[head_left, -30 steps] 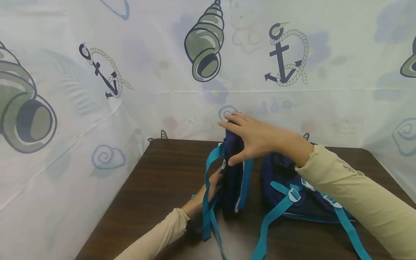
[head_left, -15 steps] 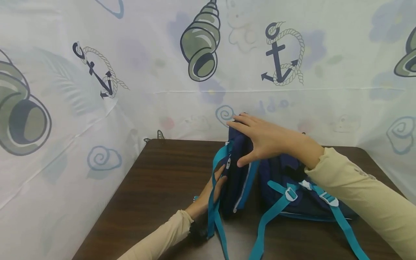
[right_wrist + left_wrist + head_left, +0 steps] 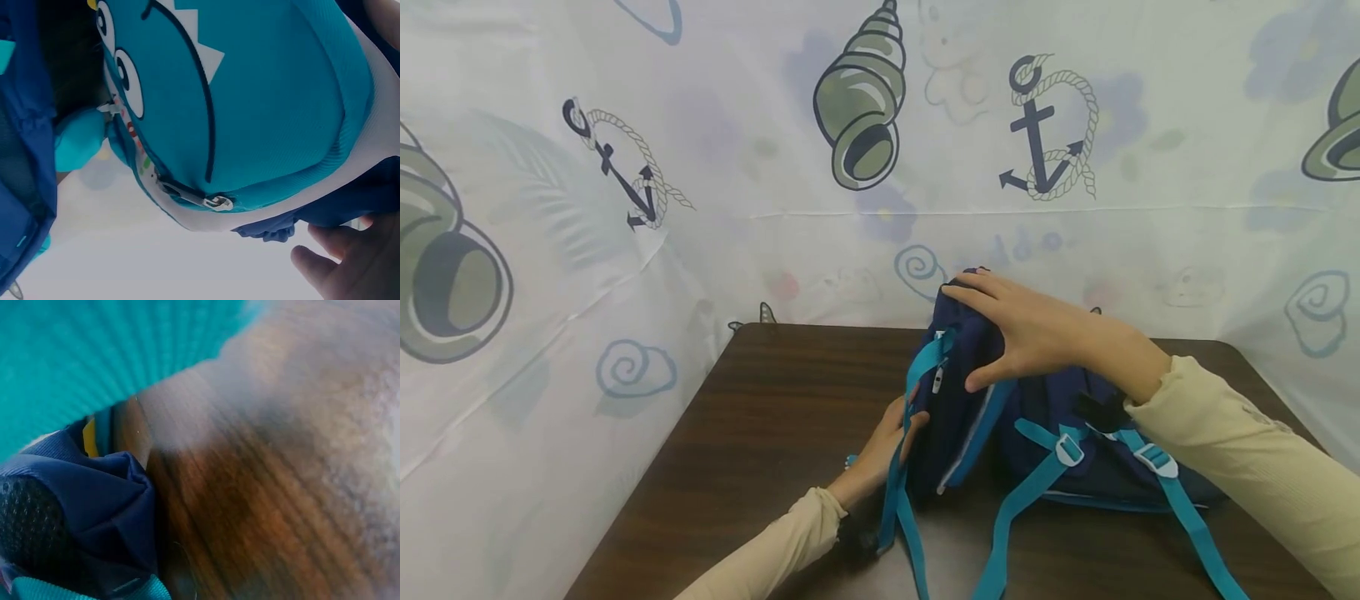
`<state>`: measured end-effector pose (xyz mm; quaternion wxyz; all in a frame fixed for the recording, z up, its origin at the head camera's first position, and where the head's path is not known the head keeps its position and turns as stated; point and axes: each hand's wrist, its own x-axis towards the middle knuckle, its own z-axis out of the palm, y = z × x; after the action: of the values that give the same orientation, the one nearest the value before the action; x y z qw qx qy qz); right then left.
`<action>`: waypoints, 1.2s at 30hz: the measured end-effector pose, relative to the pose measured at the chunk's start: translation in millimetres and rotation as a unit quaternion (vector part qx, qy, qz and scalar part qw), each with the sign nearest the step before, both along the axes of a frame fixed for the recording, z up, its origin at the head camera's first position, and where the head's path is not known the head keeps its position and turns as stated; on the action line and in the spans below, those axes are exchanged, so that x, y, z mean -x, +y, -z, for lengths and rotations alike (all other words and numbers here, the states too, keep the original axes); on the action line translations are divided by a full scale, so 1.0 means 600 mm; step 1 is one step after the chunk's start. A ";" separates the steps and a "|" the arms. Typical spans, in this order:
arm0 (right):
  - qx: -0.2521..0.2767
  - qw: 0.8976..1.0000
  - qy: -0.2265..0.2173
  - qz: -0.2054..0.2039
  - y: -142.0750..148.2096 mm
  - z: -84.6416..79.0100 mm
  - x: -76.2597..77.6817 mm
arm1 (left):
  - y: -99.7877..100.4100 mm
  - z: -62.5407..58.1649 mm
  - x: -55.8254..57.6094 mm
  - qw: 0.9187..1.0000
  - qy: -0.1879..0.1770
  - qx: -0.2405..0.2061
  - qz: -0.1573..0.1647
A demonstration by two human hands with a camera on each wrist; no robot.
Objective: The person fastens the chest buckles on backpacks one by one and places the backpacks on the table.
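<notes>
A navy backpack with turquoise straps stands on its narrow edge on the table, tilted to the right. Its front, in the right wrist view, is a turquoise face panel with eyes and white teeth. My left hand holds it from the left, beside a hanging strap; some fingers are hidden. Spread over its upper side, my right hand grips it, fingers over the top and thumb nearer me. The left wrist view shows turquoise webbing and navy fabric, but no hand.
A second navy backpack lies on the right of the brown table. Its turquoise straps with white buckles trail toward the near edge. A white cloth printed with shells and anchors hangs behind.
The upright backpack has tilted and shifted to the right, and its zipped edge shows more. Both hands have moved right with it. The second backpack stays on the table.
</notes>
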<state>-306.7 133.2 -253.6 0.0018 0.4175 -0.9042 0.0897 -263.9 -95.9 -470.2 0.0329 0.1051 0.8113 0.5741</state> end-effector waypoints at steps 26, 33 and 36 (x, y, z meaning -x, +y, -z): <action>0.061 0.998 -0.017 0.022 0.041 0.076 -0.015 | -0.053 -0.017 -0.012 0.996 0.004 0.091 -0.017; 0.056 0.998 -0.019 -0.002 0.025 0.089 -0.020 | -0.085 -0.021 -0.017 0.990 0.016 0.135 -0.034; 0.053 0.998 -0.018 -0.004 0.020 0.091 -0.023 | -0.095 -0.022 -0.016 0.989 0.019 0.144 -0.037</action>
<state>-293.2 145.1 -308.0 0.0069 0.4185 -0.8965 0.1453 -254.5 -152.9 -457.0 0.0110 0.0799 0.8894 0.4499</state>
